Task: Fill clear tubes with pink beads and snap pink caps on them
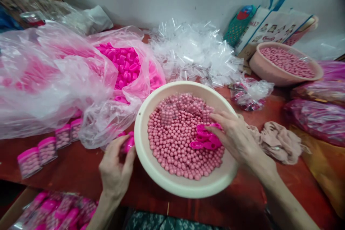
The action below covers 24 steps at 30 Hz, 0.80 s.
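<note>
Fingers of the right hand point(237, 138) are pinching pink caps point(206, 140) over the beads point(175, 136) in the bowl point(183, 187), while left-hand fingers point(126, 154) are closing, seemingly, around a small pink-capped container point(128, 143) beside the rim, being filled and awaiting capping.

The wide cream plastic bowl point(172, 183) looks smooth and faintly glossy, and the small pink round beads point(172, 133) in it have a soft satin sheen. The bright pink plastic caps point(206, 138) shine. The thin pink-tinted plastic bag point(54, 79) is crinkled and glossy, like the clear cellophane heap point(194, 50). The beige cloth point(280, 142) is matt and rumpled on the smooth dark red tabletop point(75, 172).
</note>
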{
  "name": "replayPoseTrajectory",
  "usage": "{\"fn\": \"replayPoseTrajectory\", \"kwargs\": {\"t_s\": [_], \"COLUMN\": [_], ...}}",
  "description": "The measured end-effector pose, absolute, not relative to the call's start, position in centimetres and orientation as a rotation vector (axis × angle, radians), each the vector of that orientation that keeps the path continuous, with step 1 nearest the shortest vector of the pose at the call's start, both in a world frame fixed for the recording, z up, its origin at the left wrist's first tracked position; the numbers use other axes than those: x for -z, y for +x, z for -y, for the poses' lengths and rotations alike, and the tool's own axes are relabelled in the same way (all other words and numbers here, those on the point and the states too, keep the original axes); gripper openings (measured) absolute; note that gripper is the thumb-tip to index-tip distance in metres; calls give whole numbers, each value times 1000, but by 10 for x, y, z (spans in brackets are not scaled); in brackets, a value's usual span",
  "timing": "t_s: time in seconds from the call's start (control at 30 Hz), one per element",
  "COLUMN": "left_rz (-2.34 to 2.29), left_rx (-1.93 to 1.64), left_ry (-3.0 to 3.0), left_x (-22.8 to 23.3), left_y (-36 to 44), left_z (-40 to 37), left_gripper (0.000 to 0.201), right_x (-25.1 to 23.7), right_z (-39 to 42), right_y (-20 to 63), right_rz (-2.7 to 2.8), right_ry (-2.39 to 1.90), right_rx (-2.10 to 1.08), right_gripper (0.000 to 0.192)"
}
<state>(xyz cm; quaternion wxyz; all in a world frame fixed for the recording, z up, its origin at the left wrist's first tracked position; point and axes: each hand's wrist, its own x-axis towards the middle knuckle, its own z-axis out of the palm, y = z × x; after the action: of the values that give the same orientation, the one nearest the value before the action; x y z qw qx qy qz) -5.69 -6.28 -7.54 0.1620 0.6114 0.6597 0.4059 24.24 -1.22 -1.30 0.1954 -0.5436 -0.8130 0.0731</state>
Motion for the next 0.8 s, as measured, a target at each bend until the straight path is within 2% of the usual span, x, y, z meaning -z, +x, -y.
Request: {"fn": "replayPoseTrajectory", "kwargs": {"t_s": [0.13, 0.27, 0.33, 0.47, 0.53, 0.63, 0.73, 0.8], "left_rz": [-2093, -2201, -2163, -1973, -1881, -1807, -1716, -1617], "left_rx": [-612, -291, -405, -1019, -1171, -1101, -764, -517], "left_ry": [2243, 2290, 2291, 2180, 2168, 2299, 2436, 2490], "left_x": [103, 93, 81, 53, 38, 17, 3, 0], "left_y": [-63, -64, -66, -63, -55, -37, -19, -9], "left_z": [55, 42, 40, 44, 40, 21, -10, -28], "left_gripper": [39, 42, 39, 25, 20, 16, 21, 22], "right_x": [36, 50, 52, 44, 38, 31, 29, 28], "right_z": [29, 45, 47, 37, 27, 16, 13, 14], "right_y": [249, 259, 260, 247, 235, 223, 222, 226], "right_rz": [2376, 2416, 2371, 2282, 2235, 2125, 1985, 1801], "right_ry": [-1336, -1358, -1370, -1367, -1418, -1469, -1458, -1457], "right_rx": [-169, -200, -215, -263, -340, -445, -593, -811], "right_gripper": [32, 39, 35, 22, 14, 15, 15, 18]}}
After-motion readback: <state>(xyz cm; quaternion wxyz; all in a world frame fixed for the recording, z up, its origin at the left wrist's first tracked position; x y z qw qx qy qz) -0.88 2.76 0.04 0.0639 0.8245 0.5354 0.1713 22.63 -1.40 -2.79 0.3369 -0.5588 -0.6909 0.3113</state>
